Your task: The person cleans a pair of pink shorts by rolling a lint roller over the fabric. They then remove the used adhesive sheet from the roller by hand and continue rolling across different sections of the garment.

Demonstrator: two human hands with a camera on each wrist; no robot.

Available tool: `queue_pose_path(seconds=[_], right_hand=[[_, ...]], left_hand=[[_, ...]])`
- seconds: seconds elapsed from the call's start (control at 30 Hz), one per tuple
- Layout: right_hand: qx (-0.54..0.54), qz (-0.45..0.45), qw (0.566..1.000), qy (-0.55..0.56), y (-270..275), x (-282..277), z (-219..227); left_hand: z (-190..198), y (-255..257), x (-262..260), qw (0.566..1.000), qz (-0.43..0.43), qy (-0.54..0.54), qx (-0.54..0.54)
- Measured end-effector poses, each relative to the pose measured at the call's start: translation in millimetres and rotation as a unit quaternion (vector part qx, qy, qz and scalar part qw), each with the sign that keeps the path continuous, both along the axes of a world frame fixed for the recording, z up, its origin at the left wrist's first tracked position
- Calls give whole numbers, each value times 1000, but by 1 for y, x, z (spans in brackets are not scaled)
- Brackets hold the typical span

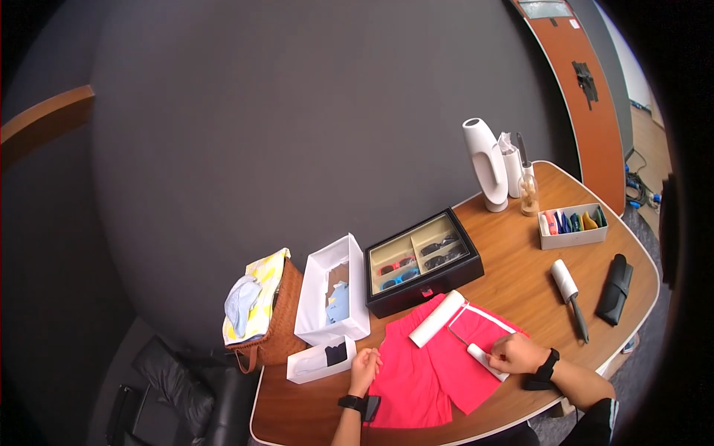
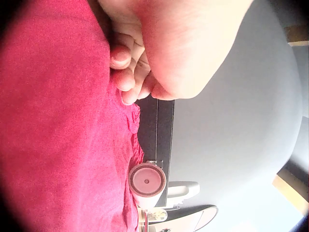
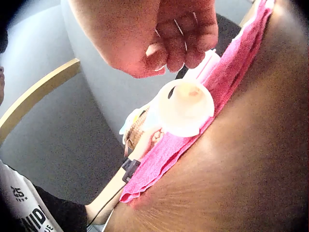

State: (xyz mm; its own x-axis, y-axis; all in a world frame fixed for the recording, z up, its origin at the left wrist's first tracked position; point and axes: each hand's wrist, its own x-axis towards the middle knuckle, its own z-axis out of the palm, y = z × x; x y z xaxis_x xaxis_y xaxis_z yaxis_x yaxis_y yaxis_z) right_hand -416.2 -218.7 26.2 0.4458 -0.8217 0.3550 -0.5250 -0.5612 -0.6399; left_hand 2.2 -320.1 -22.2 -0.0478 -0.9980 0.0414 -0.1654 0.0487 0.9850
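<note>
Bright pink shorts [image 1: 416,379] with a white side stripe lie spread on the table. A large lint roller [image 1: 439,318] rests on them, its wire frame leading to a white handle [image 1: 487,362]. My right hand [image 1: 515,353] is beside the handle, its fingers loosely bent. In the right wrist view, those fingers [image 3: 186,43] hover over the handle's round hollow end [image 3: 186,108] with nothing in them. At the left edge of the shorts, my left hand [image 1: 364,370] rests with loosely curled fingers [image 2: 126,79] against the pink cloth [image 2: 58,121].
Behind the shorts stands a black glasses case [image 1: 424,260]. White boxes [image 1: 357,290] [image 1: 297,372] and a wicker basket [image 1: 282,320] are left. Rightward lie a smaller lint roller [image 1: 571,297], a black pouch [image 1: 616,290] and a box of folded items [image 1: 573,236].
</note>
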Motion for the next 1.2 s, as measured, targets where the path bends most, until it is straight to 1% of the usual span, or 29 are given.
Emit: queue_pose_path(seconds=[0.07,0.2,0.27,0.3,0.43,0.53,0.63,0.83,1.2], right_hand=[[4,4,1000,14,-1,-1,-4],[23,7,1000,21,0,1,1],[15,5,999,41,0,0,0],[25,6,999,44,1,1,8],[37,5,997,68,3,1,13],[38,11,997,71,-1,-1,5],[58,8,997,55,-4,-3,3],[60,2,998,26,-6,-2,-2],[81,3,997,9,-11,-4,-7]], left_hand=[[0,0,0,1000,1,1,4],[3,0,-1,1000,-1,-9,9],[3,1,-1,1000,1,-12,18],[3,1,-1,1000,-2,-5,11],[3,0,-1,1000,-2,-1,10],[5,-1,-1,1000,0,-2,14],[6,-3,-1,1000,3,0,18],[8,-2,-2,1000,0,-3,22],[7,-2,-3,1000,0,-1,12]])
